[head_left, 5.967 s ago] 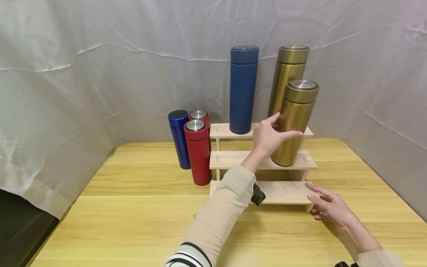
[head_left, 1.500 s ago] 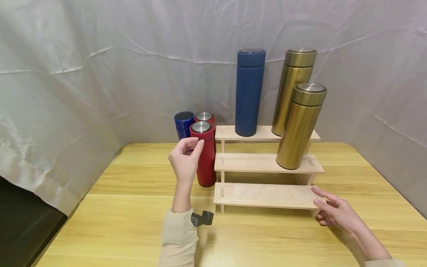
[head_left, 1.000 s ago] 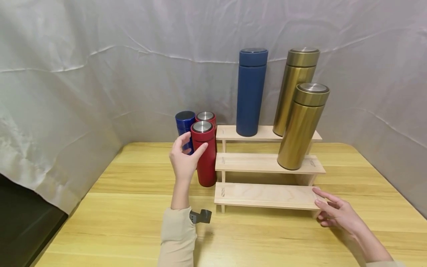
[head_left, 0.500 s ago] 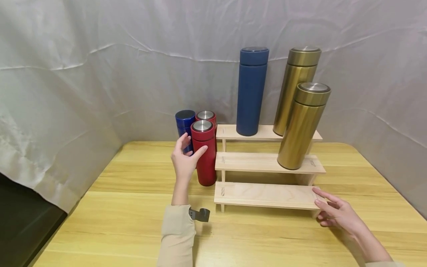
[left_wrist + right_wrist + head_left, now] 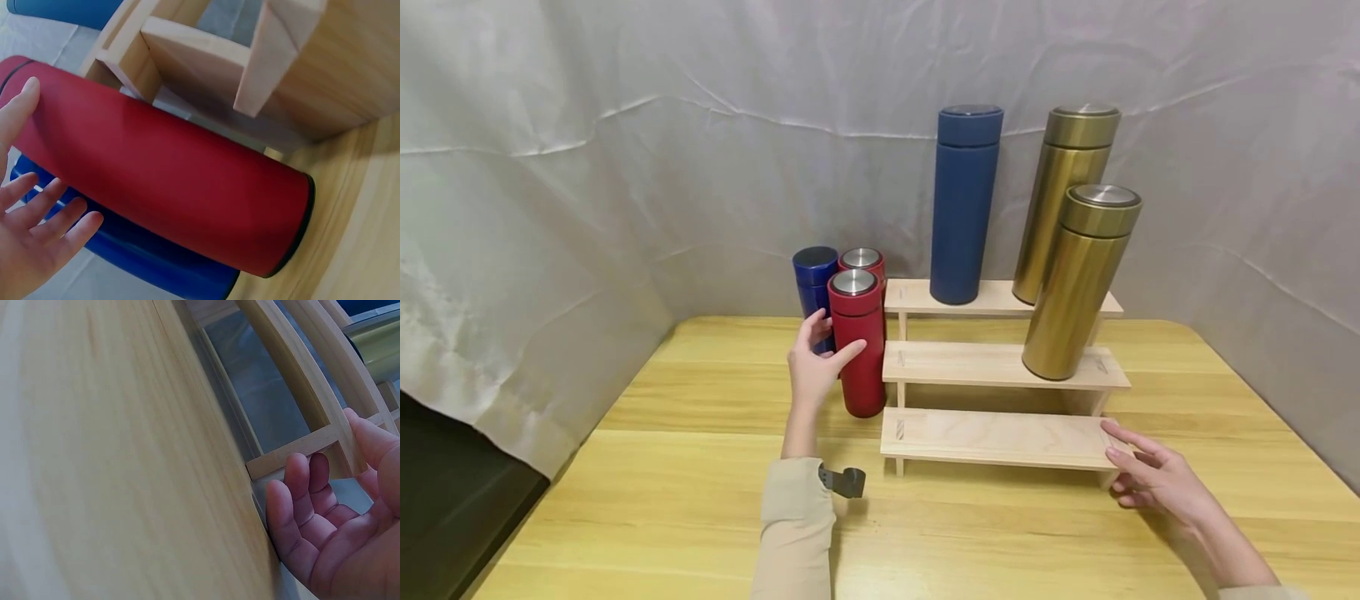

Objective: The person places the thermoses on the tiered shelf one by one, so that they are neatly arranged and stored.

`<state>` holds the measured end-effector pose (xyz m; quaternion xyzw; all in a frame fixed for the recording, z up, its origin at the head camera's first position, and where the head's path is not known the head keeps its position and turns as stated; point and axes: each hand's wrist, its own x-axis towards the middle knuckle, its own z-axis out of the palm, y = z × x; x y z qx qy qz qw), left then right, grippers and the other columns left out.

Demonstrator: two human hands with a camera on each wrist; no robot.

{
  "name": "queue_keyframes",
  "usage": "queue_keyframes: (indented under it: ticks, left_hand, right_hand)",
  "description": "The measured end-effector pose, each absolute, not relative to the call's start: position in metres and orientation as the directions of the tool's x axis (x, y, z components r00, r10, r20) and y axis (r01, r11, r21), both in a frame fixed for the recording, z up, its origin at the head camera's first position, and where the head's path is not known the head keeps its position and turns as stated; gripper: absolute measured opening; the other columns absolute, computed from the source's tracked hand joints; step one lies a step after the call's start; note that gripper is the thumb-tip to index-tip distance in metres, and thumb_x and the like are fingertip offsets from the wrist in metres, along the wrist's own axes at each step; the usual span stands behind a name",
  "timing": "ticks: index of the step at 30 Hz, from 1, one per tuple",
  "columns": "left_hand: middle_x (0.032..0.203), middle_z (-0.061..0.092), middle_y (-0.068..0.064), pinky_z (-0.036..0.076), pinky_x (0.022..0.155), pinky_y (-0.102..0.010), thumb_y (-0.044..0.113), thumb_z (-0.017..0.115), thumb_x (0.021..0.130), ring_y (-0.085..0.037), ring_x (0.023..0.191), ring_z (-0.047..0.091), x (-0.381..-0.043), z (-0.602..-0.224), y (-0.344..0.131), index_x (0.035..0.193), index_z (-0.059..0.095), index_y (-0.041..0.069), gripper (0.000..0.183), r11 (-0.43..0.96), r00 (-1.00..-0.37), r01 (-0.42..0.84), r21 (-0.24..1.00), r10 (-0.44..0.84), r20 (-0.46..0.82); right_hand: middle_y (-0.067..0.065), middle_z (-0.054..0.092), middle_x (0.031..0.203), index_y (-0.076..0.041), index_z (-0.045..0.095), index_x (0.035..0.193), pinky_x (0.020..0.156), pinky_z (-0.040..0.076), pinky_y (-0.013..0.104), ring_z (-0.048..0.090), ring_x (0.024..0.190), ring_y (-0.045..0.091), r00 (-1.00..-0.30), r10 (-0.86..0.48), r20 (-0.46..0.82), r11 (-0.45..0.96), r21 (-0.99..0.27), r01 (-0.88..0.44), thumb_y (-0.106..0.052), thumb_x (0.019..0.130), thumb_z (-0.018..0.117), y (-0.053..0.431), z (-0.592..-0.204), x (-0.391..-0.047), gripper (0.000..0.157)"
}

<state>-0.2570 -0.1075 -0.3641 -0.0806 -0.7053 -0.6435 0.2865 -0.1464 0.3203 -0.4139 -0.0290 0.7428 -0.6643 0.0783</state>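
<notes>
My left hand (image 5: 814, 367) is beside the front red thermos flask (image 5: 863, 367), fingers spread and thumb across its near side. In the left wrist view the thumb overlaps the upper part of the red flask (image 5: 162, 162), while the fingers stand apart below it, over a blue flask (image 5: 150, 250). That dark blue flask (image 5: 815, 271) and a second red flask (image 5: 862, 258) stand just behind. My right hand (image 5: 1165, 479) grips the right end of the lowest board of a three-step wooden stand (image 5: 1000, 437); in the right wrist view its fingertips are at the board's leg (image 5: 294, 450).
A tall blue flask (image 5: 966, 208) and a gold flask (image 5: 1037, 208) stand on the top step. Another gold flask (image 5: 1078, 292) is on the middle step's right end. All this is on a wooden table (image 5: 700, 500) before a grey cloth backdrop (image 5: 737, 183).
Earlier my left hand held the gold flask on the middle step; it has since moved left to the front red flask, spread its fingers and lowered slightly. My right hand stays on the stand.
</notes>
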Motion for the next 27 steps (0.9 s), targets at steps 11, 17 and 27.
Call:
queue_keyframes:
  ticks: [11, 17, 27]
  left_hand:
    - [0.115, 0.055, -0.015, 0.047, 0.08, -0.041, 0.017, 0.081, 0.065, -0.026, 0.104, 0.051, -0.254, -0.363, -0.107, 0.124, 0.048, 0.005, 0.069, 0.194, -0.896, 0.374, 0.907, -0.179, 0.407]
    - [0.113, 0.056, -0.015, 0.042, 0.087, -0.039, 0.017, 0.082, 0.063, -0.025, 0.103, 0.051, -0.256, -0.373, -0.106, 0.124, 0.048, 0.003, 0.07, 0.228, -0.916, 0.339, 0.913, -0.142, 0.376]
    - [0.107, 0.059, -0.016, 0.045, 0.082, -0.04, 0.015, 0.081, 0.063, -0.026, 0.097, 0.054, -0.258, -0.377, -0.105, 0.119, 0.053, 0.002, 0.063, 0.2, -0.915, 0.351, 0.915, -0.133, 0.38]
  right_hand:
    - [0.005, 0.057, 0.077, -0.046, 0.056, 0.11, 0.053, 0.052, 0.029, 0.058, 0.061, 0.012, -0.985, -0.158, -0.075, 0.092, -0.994, 0.061, -0.014, 0.091, 0.052, 0.319, -0.414, -0.148, 0.038]
    - [0.005, 0.058, 0.077, -0.047, 0.056, 0.11, 0.054, 0.052, 0.03, 0.058, 0.061, 0.012, -0.985, -0.158, -0.07, 0.11, -0.993, 0.053, -0.013, 0.091, 0.052, 0.32, -0.413, -0.147, 0.039]
    - [0.005, 0.058, 0.077, -0.046, 0.056, 0.112, 0.053, 0.052, 0.03, 0.058, 0.061, 0.013, -0.985, -0.157, -0.069, 0.109, -0.993, 0.052, -0.013, 0.091, 0.052, 0.32, -0.414, -0.147, 0.039]
